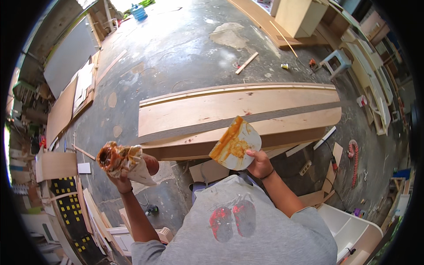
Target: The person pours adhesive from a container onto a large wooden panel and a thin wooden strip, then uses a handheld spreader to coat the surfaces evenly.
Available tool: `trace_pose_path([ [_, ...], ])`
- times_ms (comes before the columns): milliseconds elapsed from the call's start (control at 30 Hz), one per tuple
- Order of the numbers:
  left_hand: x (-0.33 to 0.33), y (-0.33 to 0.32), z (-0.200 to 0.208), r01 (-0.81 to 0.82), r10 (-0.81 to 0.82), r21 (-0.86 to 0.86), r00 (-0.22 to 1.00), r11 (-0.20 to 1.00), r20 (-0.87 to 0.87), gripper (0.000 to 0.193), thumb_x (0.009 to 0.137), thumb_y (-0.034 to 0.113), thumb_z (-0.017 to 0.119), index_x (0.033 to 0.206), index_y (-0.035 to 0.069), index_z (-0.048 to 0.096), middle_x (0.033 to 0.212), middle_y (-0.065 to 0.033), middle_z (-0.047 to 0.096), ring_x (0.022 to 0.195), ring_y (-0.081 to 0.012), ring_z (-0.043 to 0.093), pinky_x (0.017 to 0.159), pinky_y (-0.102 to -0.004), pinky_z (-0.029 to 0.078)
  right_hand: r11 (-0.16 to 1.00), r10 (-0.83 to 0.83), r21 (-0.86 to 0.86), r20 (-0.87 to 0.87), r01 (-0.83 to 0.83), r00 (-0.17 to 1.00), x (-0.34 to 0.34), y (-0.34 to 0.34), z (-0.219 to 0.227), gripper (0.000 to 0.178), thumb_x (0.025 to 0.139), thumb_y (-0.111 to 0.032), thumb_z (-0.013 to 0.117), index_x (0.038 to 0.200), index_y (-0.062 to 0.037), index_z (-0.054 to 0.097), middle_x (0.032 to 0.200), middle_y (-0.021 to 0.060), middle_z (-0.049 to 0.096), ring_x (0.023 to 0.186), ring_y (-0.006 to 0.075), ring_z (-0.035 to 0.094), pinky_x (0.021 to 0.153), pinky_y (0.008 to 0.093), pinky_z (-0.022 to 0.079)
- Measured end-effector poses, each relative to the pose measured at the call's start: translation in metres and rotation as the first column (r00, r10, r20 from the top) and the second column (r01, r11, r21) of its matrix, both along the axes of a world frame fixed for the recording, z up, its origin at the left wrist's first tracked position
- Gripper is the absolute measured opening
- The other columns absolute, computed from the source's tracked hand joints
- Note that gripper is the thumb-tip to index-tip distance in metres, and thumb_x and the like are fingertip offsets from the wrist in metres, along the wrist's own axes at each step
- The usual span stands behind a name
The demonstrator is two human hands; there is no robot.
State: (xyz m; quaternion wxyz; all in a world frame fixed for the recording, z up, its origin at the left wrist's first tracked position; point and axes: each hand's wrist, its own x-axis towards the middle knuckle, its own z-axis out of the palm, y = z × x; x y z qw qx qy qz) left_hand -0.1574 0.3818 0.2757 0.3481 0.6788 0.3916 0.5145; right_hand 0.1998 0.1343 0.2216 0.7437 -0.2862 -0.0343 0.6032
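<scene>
My left hand (120, 182) is closed around a crumpled, whitish wrapped container (139, 171), its open mouth caked with brown, sticky-looking glue. My right hand (260, 165) grips a flat white spreader (247, 140), with a rounded side and a straight edge, smeared with orange-brown glue. The spreader is held over the near edge of a long wooden panel piece (194, 110). Along that piece runs a dark grey strip (265, 116). The container is off the panel's left end, apart from it.
Boards (66, 104) lean at the left. A light blue stool (336, 62) and a cabinet box (300, 17) stand at the far right. A wood stick (246, 63), a coiled red hose (352, 157) and a power tool (152, 209) lie on the floor. A white shelf unit (349, 225) is near right.
</scene>
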Motion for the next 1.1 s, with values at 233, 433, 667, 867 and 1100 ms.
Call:
trace_pose_path([
  [233, 0.105, 0.016, -0.016, 0.509, -0.419, -0.222, 0.837, 0.832, 0.351, 0.069, 0.07, 0.038, 0.065, 0.12, -0.005, 0.047, 0.115, -0.0127, 0.055, 0.104, -0.0232, 0.055, 0.091, -0.0367, 0.044, 0.995, -0.091, 0.031, 0.01, 0.09, 0.996, 0.054, -0.027, 0.029, 0.05, 0.082, -0.003, 0.051, 0.13, -0.001, 0.036, 0.12, 0.0121, 0.052, 0.111, 0.0228, 0.053, 0.094, 0.036, 0.044],
  [433, 0.216, 0.011, 0.048, 0.775, -0.819, -0.362, 0.571, 0.518, 0.05, 0.085, 0.06, 0.051, 0.07, 0.118, -0.007, 0.047, 0.108, -0.011, 0.059, 0.097, -0.0195, 0.058, 0.088, -0.0324, 0.045, 0.98, -0.199, -0.007, 0.095, 0.2, 0.975, 0.068, -0.044, 0.042, 0.047, 0.082, -0.002, 0.051, 0.127, -0.0002, 0.038, 0.117, 0.0124, 0.053, 0.109, 0.0226, 0.054, 0.092, 0.0354, 0.046],
  [667, 0.288, 0.021, 0.097, 0.78, -0.822, -0.549, -0.081, 0.301, -0.564, 0.057, 0.058, 0.045, 0.072, 0.086, -0.001, 0.054, 0.081, -0.0145, 0.057, 0.074, -0.023, 0.057, 0.067, -0.0342, 0.043, 0.982, -0.185, -0.03, 0.098, 0.188, 0.978, 0.058, -0.044, 0.058, 0.047, 0.083, -0.001, 0.051, 0.127, 0.0004, 0.038, 0.117, 0.0118, 0.053, 0.109, 0.0194, 0.054, 0.091, 0.0327, 0.046],
  [867, 0.301, 0.03, 0.105, 0.794, -0.676, -0.549, -0.256, 0.261, -0.691, 0.055, 0.059, 0.045, 0.072, 0.08, -0.002, 0.054, 0.068, -0.0161, 0.056, 0.062, -0.0275, 0.056, 0.062, -0.0362, 0.044, 0.995, -0.094, -0.011, 0.127, 0.096, 0.988, 0.038, -0.032, 0.056, 0.041, 0.083, -0.003, 0.052, 0.123, 0.0038, 0.044, 0.113, 0.0111, 0.058, 0.103, 0.0171, 0.057, 0.088, 0.0293, 0.046],
  [1100, 0.321, 0.025, 0.114, 0.74, -0.546, -0.621, -0.419, 0.257, -0.726, 0.056, 0.058, 0.045, 0.074, 0.079, -0.003, 0.054, 0.07, -0.0187, 0.058, 0.066, -0.0313, 0.06, 0.063, -0.0382, 0.047, 0.999, -0.028, -0.029, 0.248, 0.036, 0.968, 0.025, -0.017, 0.056, 0.037, 0.085, -0.003, 0.052, 0.121, 0.0054, 0.047, 0.11, 0.0101, 0.06, 0.099, 0.0142, 0.058, 0.087, 0.0271, 0.046],
])
